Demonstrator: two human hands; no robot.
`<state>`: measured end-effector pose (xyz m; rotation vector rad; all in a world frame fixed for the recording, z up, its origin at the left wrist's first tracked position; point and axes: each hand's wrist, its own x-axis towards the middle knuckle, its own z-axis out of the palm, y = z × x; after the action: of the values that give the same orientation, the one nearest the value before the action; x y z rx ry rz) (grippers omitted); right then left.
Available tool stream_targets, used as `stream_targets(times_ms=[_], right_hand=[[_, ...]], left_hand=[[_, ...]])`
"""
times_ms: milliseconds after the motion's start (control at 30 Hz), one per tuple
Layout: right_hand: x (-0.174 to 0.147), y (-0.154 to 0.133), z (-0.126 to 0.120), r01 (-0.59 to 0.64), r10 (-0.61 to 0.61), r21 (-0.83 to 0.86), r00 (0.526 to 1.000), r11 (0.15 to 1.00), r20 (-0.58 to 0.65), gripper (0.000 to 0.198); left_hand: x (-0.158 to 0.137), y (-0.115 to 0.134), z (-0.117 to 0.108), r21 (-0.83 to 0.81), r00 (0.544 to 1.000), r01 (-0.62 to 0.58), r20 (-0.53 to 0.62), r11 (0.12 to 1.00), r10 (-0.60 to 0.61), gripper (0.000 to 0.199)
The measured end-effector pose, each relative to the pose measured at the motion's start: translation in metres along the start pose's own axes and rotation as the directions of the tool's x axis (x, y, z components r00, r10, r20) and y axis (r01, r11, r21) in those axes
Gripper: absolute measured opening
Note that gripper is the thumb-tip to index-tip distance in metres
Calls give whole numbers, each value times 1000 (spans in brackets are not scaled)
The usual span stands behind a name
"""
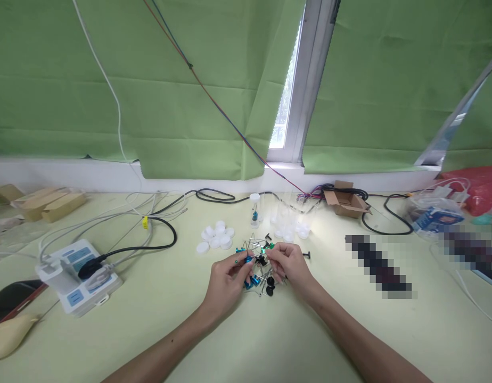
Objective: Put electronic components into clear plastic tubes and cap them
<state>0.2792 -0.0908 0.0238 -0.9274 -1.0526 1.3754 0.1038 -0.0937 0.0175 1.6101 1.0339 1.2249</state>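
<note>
My left hand [226, 279] pinches a small blue metal part [248, 260] with a thin wire at it, between thumb and index finger. Close beside it, my right hand [290, 263] has its fingertips pressed together; whatever they hold is too small to make out. Under and around both hands lies a loose pile of small parts with thin metal rods, among them black round-headed pieces [270, 290], blue pieces [254, 281] and green ones. Behind the pile, a clear tube [254, 218] with a white lid stands upright with a blue part inside.
Several white caps [219, 236] lie left of the tube, and clear containers [286, 226] stand to its right. A power strip [84, 276] with plugs and cables is at left. Further back are an open cardboard box [345, 203] and a black cable [218, 194].
</note>
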Motion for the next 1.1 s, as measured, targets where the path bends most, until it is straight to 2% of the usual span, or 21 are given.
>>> stream_targets(times_ms=[133,333,600,733,867,1000,1100], right_hand=[[-1,-4,2,-46,46,4,999,999,1,32],[-1,-5,2,-42,42,-18,999,999,-4,33],[0,-1,3,45,-47,-136,999,990,-14,41],[0,-2,1,139,-145,-190,989,972,-18,38],[-3,-6,-1,243,-254,-324,967,914,8,26],[-6,-10,-1,357,-370,-506,926,785,80,21],[-6,-10,-1,438,-454,-571,882,694,125,17]], left_hand=[[-2,3,0,27,1000,-27,14,999,27,23],[-2,7,1,24,999,-32,25,999,32,22],[3,5,-1,-72,997,77,19,994,-76,25],[6,7,-2,-132,993,115,19,985,-114,27],[8,6,-4,-168,991,136,27,976,-134,27],[9,3,-5,-179,989,150,21,972,-149,28],[9,1,-5,-172,988,152,21,973,-151,29]])
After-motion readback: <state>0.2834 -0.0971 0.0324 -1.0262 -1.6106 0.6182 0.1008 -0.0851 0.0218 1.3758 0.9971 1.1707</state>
